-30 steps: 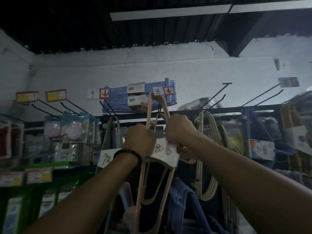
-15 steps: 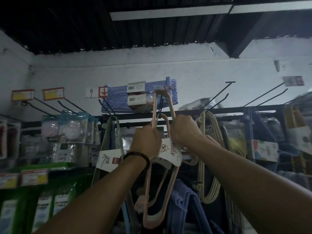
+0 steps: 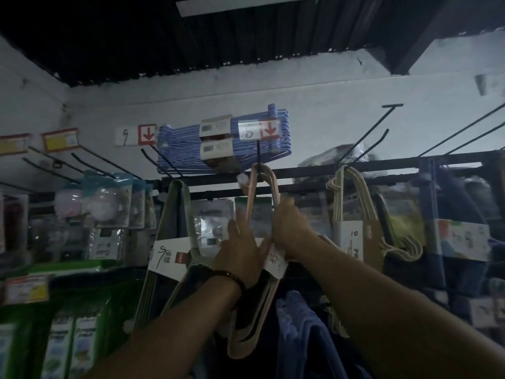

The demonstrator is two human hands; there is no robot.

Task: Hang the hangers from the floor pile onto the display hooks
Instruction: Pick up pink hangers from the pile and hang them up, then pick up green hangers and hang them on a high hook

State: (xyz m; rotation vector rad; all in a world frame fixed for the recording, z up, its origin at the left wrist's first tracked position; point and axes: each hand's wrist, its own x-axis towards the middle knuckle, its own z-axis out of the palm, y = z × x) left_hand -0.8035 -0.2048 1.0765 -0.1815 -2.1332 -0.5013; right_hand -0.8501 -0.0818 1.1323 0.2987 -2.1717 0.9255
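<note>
A bundle of pink hangers with a white paper band hangs by its hooks on the black display hook under the "8" price tag. My left hand is in front of the bundle with its fingers spread and pointing up, touching it near the band. My right hand grips the right side of the bundle just above the band. The floor pile is out of view.
Grey-green hangers hang at the left and cream hangers at the right. Blue hangers lie on top of the rack. Bare black hooks stick out at the upper right. Packaged goods fill the left shelves.
The pink bundle's hooks went up and over the display hook and now hang on it. My left hand let go and spread its fingers. The view tilted upward.
</note>
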